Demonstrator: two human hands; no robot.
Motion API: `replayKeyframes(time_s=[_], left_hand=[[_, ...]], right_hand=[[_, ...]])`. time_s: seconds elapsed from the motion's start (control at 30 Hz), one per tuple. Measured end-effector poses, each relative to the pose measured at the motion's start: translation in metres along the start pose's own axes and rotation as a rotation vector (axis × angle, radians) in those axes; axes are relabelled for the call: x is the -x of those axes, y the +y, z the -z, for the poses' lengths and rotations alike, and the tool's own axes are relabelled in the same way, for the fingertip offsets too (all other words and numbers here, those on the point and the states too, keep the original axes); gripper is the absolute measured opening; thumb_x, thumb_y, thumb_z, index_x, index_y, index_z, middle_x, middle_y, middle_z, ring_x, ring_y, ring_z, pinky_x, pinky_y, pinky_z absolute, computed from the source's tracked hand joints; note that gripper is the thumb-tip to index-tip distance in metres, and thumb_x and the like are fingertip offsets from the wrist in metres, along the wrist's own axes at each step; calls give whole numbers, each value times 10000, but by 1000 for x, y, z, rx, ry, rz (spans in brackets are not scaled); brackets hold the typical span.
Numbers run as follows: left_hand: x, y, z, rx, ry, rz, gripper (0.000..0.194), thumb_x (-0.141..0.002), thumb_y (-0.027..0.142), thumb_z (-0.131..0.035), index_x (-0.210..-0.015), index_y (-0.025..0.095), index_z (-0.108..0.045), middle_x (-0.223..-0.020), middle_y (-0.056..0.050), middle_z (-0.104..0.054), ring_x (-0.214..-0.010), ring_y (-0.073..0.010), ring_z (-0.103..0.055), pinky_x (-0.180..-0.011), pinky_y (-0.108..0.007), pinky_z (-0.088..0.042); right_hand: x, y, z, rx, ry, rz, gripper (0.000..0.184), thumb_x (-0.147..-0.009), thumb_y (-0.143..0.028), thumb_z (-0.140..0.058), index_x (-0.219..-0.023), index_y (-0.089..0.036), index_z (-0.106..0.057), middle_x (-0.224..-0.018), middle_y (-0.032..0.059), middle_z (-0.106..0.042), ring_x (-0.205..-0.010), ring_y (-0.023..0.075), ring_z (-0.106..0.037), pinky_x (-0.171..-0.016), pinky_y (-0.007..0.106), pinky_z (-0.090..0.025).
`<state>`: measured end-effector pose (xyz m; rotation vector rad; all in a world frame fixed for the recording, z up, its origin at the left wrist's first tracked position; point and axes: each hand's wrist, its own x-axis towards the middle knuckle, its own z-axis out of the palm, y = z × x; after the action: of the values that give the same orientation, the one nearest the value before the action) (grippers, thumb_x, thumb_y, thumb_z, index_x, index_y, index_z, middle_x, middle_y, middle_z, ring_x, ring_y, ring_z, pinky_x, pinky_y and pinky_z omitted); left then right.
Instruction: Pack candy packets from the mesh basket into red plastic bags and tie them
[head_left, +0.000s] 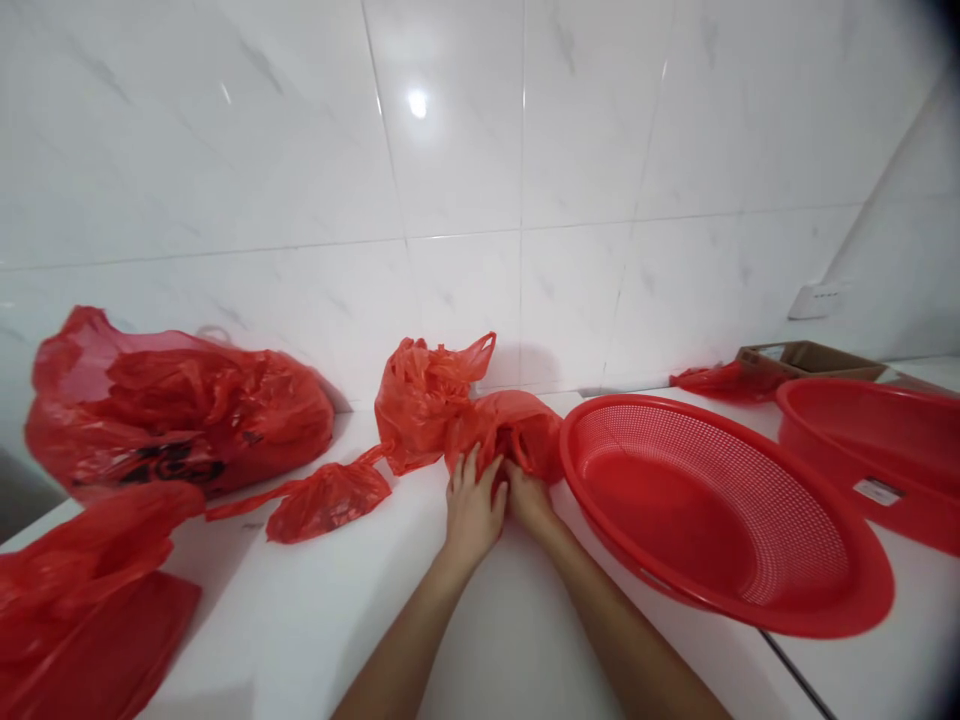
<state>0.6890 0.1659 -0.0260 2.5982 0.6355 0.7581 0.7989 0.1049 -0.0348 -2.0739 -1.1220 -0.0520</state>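
A red plastic bag point(525, 410) lies on the white table in front of me, its crumpled opening turned towards me. My left hand point(474, 510) rests on the bag's near left side, with fingers stretched out and a little apart. At the opening, my right hand point(529, 495) is closed on the bag's plastic; its fingertips are hidden in the folds. The two hands nearly touch. Just behind and to the left stands another full red plastic bag point(420, 400) with its handle sticking up. What the bags contain cannot be made out.
A red mesh basket point(660, 585) stands close to the right, and a red basin point(825, 450) beyond it. Farther back are a cardboard box point(840, 358) and a red bag point(724, 380). On the left lie a large red bag point(217, 410), a small one point(330, 500) and another point(82, 600). A tiled wall point(465, 200) rises behind.
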Motion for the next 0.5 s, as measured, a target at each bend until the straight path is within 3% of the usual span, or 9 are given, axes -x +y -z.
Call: replayKeyframes(time_s=[0.1, 0.2, 0.27, 0.33, 0.4, 0.5], left_hand=[[-17, -13, -11, 7, -98, 48, 466, -952, 298, -333, -1386, 207, -473, -1517, -126, -344, -1398, -317, -285, -1107, -538, -302], [-29, -20, -23, 12, -159, 77, 480, -931, 262, -365, -1394, 183, -465, -1521, -134, -342, -1390, -341, -291, -1107, -551, -282], [-39, -21, -33, 15, -198, 112, 489, -909, 251, -409, -1390, 181, -468, -1522, -143, -337, -1382, -362, -297, -1090, -572, -285], [-52, -18, -41, 23, -221, 145, 492, -896, 230, -427, -1383, 187, -473, -1523, -141, -335, -1376, -363, -303, -1085, -580, -280], [-65, -12, -44, 42, -225, 170, 490, -888, 210, -436, -1376, 192, -480, -1527, -133, -326, -1382, -351, -293, -1095, -573, -258], [-74, -1, -28, 95, -210, 197, 420, -875, 248, -490, -1283, 193, -578, -1521, -131, -326, -1393, -363, -260, -1107, -571, -224]], right_hand=[[30, 10, 21, -112, -8, -12, 148, -819, -165, -437, -857, -177, -580, -888, 85, -660, -844, 192, -621, -777, 310, -490], [70, 5, 53, -362, -17, -50, 73, -819, -202, -421, -786, -203, -486, -970, 102, -646, -933, 205, -609, -836, 332, -480], [100, -4, 74, -729, -154, -59, 104, -823, -270, -481, -751, -214, -431, -1066, 121, -634, -994, 226, -593, -867, 359, -462], [126, -12, 89, -1084, -371, -63, 229, -806, -354, -576, -735, -209, -414, -1091, 137, -634, -1008, 247, -585, -874, 377, -442], [144, -15, 97, -1301, -467, -109, 286, -784, -385, -639, -738, -199, -427, -1051, 127, -646, -952, 233, -594, -833, 350, -438], [154, -9, 99, -1527, -276, -245, 273, -793, -318, -654, -713, -196, -423, -938, 55, -647, -780, 153, -575, -718, 267, -425]])
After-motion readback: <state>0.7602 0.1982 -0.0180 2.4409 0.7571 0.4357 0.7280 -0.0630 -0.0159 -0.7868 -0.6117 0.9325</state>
